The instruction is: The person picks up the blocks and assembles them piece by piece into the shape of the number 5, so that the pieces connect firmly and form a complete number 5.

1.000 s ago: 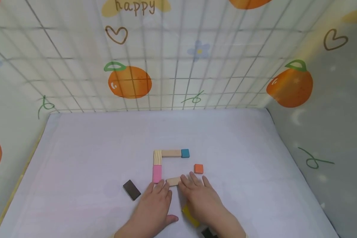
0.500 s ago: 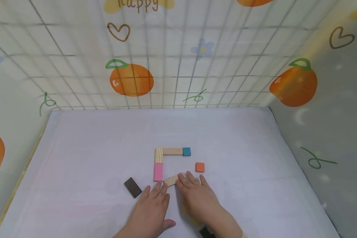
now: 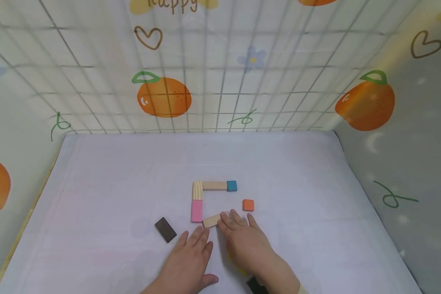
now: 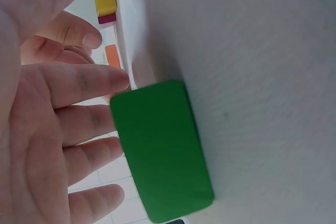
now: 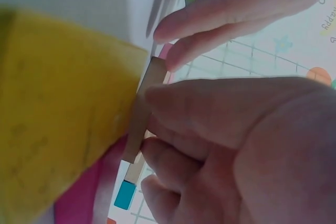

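Hands: left hand (image 3: 188,259) lies low with fingers straight and a little apart, tips just beside the near end of a pale, plain wooden oblong block (image 3: 211,221); contact cannot be told. Right hand (image 3: 248,245) pinches that block's other end between thumb and fingers. Block lies slanted, its left end near the lower corner of a pink oblong block (image 3: 196,210). Pink abuts a striped-grain wooden block (image 3: 197,190), from which a plain wooden bar (image 3: 214,186) runs right to a small teal block (image 3: 232,186). Small orange block (image 3: 248,205) sits apart, beyond the right fingertips.

Left of the left hand, a dark brown oblong block (image 3: 165,230) at an angle. Left wrist view: a green block face (image 4: 163,153) beside the fingers. Yellow block (image 5: 68,103) partly under the right hand; nearby, a blackish block (image 3: 256,285), part hidden by the forearm.

Surface: smooth white-lilac tabletop (image 3: 114,175), faint pinkish patches left, tan strip along its left edge.

Room: pale backdrop (image 3: 213,41) with dark grid lines, printed oranges (image 3: 164,97), hearts, flowers and lettering cut by the frame. Right side panel (image 3: 422,151) greyer, shaded, pale moon shapes visible.
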The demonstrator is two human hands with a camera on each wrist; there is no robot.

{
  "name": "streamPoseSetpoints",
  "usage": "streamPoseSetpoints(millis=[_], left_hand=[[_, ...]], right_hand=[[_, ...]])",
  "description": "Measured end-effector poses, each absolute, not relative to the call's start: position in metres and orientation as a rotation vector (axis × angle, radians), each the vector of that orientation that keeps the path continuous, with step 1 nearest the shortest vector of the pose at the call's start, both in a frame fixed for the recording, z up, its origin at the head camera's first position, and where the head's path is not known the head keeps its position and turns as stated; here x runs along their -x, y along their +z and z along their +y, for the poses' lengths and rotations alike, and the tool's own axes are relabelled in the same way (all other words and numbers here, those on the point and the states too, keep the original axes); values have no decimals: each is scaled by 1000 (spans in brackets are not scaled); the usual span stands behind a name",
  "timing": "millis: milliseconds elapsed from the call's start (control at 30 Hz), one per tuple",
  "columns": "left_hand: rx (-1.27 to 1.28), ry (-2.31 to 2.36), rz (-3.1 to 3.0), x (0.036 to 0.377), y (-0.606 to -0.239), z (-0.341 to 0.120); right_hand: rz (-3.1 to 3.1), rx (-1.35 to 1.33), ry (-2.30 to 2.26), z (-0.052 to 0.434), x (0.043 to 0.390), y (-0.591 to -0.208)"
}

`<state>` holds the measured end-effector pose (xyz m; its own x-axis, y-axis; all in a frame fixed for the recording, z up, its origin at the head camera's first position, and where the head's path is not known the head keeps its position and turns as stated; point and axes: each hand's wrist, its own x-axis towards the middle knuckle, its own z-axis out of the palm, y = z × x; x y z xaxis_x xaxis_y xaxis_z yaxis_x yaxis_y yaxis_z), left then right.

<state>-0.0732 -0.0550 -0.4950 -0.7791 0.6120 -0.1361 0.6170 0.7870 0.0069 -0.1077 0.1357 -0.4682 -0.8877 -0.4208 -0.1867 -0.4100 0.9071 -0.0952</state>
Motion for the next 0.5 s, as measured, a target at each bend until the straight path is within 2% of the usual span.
streamPoseSetpoints(millis=[500], left_hand=[[-974, -10, 2824, 73, -497, -54]], right_hand=[[2828, 573, -129, 140, 111, -473]])
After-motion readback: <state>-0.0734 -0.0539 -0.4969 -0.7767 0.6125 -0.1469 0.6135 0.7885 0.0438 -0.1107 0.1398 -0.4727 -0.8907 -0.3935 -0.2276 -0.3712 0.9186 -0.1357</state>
